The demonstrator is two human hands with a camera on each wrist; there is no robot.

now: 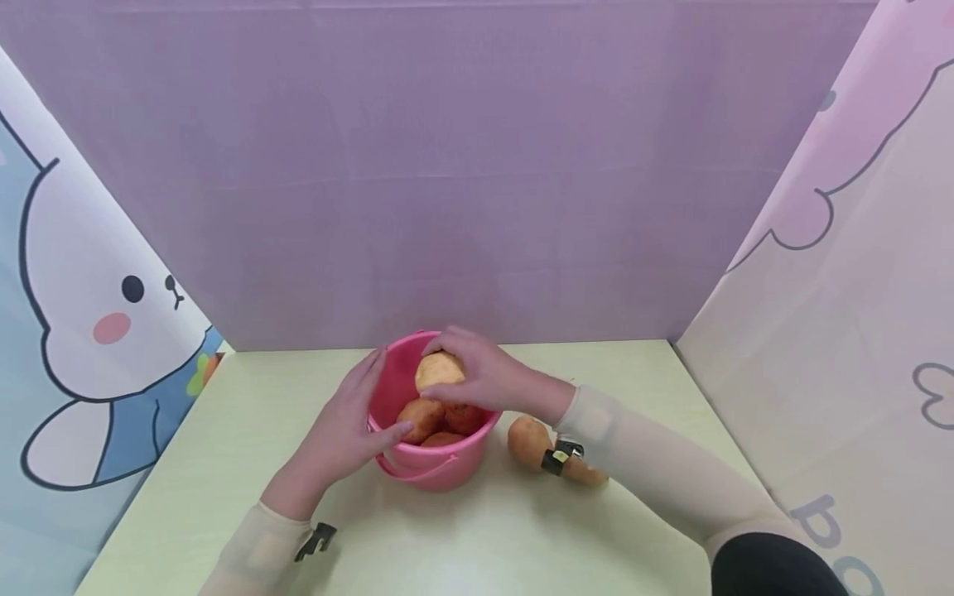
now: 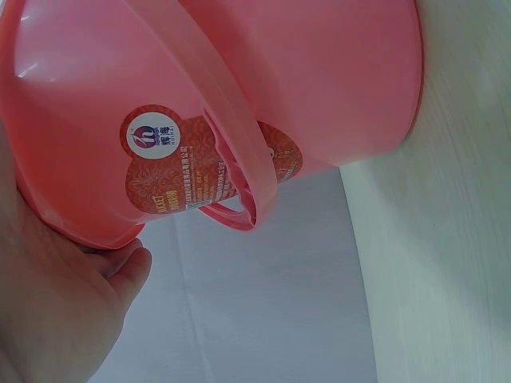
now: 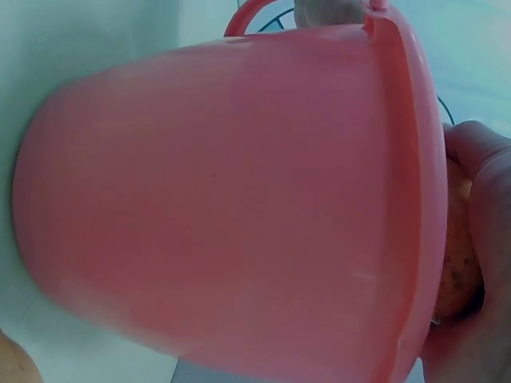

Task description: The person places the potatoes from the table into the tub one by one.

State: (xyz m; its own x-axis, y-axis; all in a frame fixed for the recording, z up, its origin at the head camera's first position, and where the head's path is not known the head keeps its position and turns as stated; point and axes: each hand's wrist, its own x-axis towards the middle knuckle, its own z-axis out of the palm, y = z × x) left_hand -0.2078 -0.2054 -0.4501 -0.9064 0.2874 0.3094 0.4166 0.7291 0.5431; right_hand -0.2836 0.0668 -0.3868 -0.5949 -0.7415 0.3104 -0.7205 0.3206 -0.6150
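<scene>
A pink bucket with several potatoes in it stands on the table. My left hand holds its left rim, the thumb lying over the front edge near a brown potato. In the left wrist view the thumb is beside the rim, while the other fingers are mostly hidden. Over the bucket's mouth, my right hand grips a pale potato between thumb and fingers. The right wrist view shows part of this potato just past the bucket rim.
To the right of the bucket lies a potato, with another partly covered by my right wrist strap. The bucket's handle hangs down its side. A purple backdrop stands behind the table, with printed panels at both sides.
</scene>
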